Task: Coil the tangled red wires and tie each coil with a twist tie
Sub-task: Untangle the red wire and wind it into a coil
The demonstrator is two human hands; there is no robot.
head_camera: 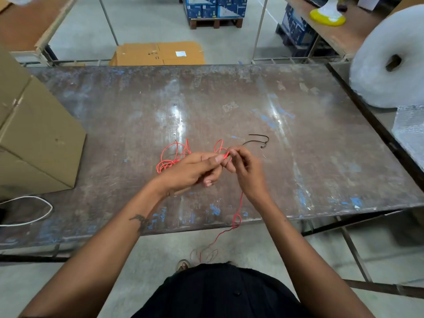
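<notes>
Scuffed metal worktop (229, 99), blue paint flecks, on a concrete warehouse floor. Left hand (192, 169) and right hand (246, 169) both pinch one red wire (171, 157); its tangle lies left, a strand trails off the near edge. Black twist ties (259, 140), probably two, just beyond. Cardboard box (34, 138) left, bubble-wrap roll (387, 60) right.

Part of the red wire tangle (171, 157) hidden behind the left hand (192, 169), wire end blurred near the floor at 6 o'clock, cardboard box (34, 134) cut off at 9 o'clock, bubble-wrap roll (390, 63) cropped at 2 o'clock
</notes>
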